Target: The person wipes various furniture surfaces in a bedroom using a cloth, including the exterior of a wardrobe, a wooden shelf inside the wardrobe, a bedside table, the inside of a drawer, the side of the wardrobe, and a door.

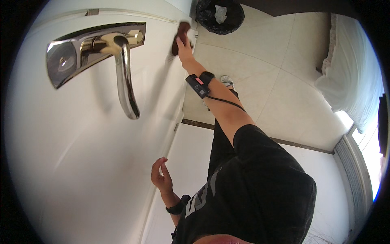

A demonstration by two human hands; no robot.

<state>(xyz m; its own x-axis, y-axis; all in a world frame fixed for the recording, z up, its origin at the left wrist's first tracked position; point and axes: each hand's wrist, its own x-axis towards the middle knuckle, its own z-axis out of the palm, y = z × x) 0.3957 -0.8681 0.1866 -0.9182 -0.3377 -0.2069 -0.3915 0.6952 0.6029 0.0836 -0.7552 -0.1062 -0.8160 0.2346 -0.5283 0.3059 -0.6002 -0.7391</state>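
A white door [93,162] fills the left side, with a shiny metal lever handle [126,81] on a curved backplate [61,61]. Up near the door's far edge, my right hand [185,48] grips a dark brown cloth [183,29] and presses it to the white surface; both are slightly blurred. Lower down, my left hand [161,175] hangs close to the door's face with nothing in it. Its fingers are curved, the thumb standing apart. A black strapped device [198,86] with a cable sits on my right forearm, and a dark band [178,205] circles my left wrist.
A black-lined bin [231,28] holding crumpled white plastic [220,14] stands past the door's far edge. Beige floor tiles [264,53] stretch to a dark threshold strip [302,145]. At the right are a pale draped cloth [349,81] and a grey ribbed frame [353,175].
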